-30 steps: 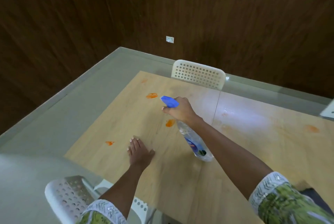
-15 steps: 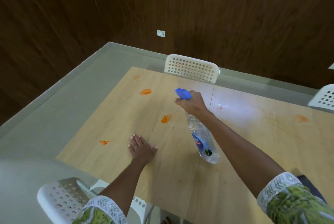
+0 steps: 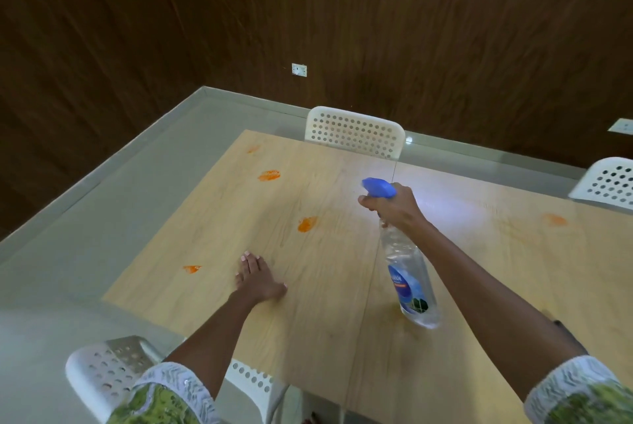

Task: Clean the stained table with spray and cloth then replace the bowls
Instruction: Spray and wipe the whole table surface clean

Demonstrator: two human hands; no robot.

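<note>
- The left hand [image 3: 257, 281] lies flat on the wooden table [image 3: 329, 338], palm down, fingers straight and close together, holding nothing.
- Just left of this hand is a small orange stain [image 3: 192, 268]; beyond its fingertips, a bigger orange stain [image 3: 306, 224].
- The right hand [image 3: 394, 208] is up above the table, fingers curled round the neck of the spray bottle [image 3: 409, 273].
- The bottle's blue head [image 3: 378, 188] points left and its clear body hangs tilted below the wrist.
- Right of this hand is a faint stain [image 3: 554, 219].
</note>
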